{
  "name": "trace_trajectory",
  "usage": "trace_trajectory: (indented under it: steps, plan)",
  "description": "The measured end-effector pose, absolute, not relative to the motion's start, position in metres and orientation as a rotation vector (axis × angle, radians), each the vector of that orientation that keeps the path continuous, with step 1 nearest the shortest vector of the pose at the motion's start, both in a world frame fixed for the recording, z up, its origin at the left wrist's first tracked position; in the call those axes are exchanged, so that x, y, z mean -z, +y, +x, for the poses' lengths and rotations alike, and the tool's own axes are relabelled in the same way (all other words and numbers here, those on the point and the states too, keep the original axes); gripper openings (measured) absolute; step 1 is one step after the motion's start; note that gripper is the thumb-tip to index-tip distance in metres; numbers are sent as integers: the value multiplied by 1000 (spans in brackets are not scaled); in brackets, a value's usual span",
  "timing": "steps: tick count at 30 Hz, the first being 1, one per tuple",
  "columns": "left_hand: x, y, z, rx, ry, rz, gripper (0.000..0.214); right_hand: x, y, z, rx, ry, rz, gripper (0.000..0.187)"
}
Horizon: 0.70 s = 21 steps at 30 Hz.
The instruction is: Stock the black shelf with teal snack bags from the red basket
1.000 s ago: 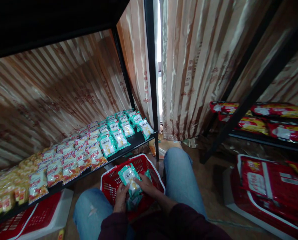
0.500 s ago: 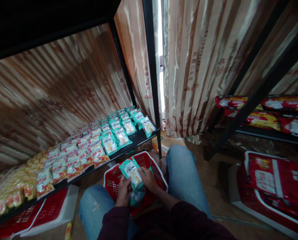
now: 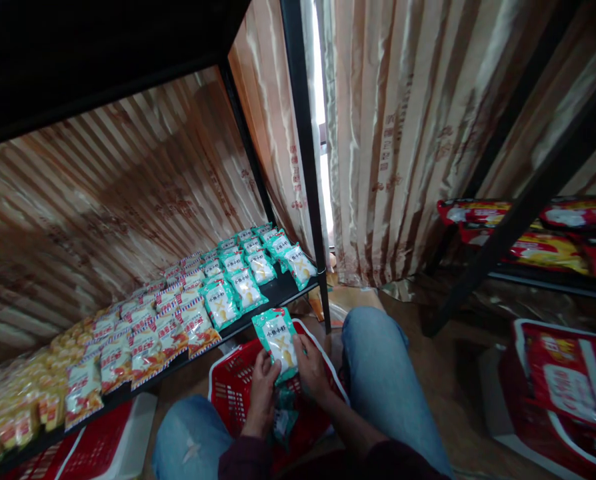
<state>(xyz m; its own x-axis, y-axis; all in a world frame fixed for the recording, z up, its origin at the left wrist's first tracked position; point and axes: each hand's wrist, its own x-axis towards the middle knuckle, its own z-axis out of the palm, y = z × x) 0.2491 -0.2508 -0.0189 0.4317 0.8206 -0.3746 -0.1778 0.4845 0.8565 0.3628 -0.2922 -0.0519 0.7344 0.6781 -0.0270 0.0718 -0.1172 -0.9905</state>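
Note:
A teal snack packet (image 3: 279,341) is held up over the red basket (image 3: 227,389) between my knees. My left hand (image 3: 262,384) grips its lower left edge and my right hand (image 3: 311,365) grips its lower right edge, fingers closed on it. More teal packets (image 3: 283,420) lie in the basket below my hands. On the low black shelf (image 3: 273,293) rows of teal packets (image 3: 245,269) lie at the right end, with red-and-white packets (image 3: 168,327) and yellow packets (image 3: 33,393) further left.
A black shelf post (image 3: 305,160) stands just beyond the basket. Striped curtains (image 3: 403,133) hang behind. Another red basket (image 3: 105,440) sits under the shelf at left. At right, a second rack holds red snack bags (image 3: 553,233), and red packs (image 3: 563,380) lie on the floor.
Both hands have lifted the teal packet up and out of the basket, toward the shelf. The camera has shifted slightly.

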Motion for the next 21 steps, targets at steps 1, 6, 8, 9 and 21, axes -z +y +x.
trace_trajectory:
  steps: [1,6,8,9,21]
  plan:
    - [19,-250,252,-726,924,841,66,51,-291,365,-546,-607,-1628,58]
    - [12,-240,268,-818,956,932,72,39,-286,373,-337,-608,-1633,47]
    - [8,-235,273,-858,957,976,73,32,-284,374,-266,-654,-1614,45]
    - [6,-232,276,-870,963,995,72,28,-283,374,-233,-685,-1610,44]
    - [-2,-185,320,-1002,991,1129,58,7,-243,404,113,-1116,-1771,43]
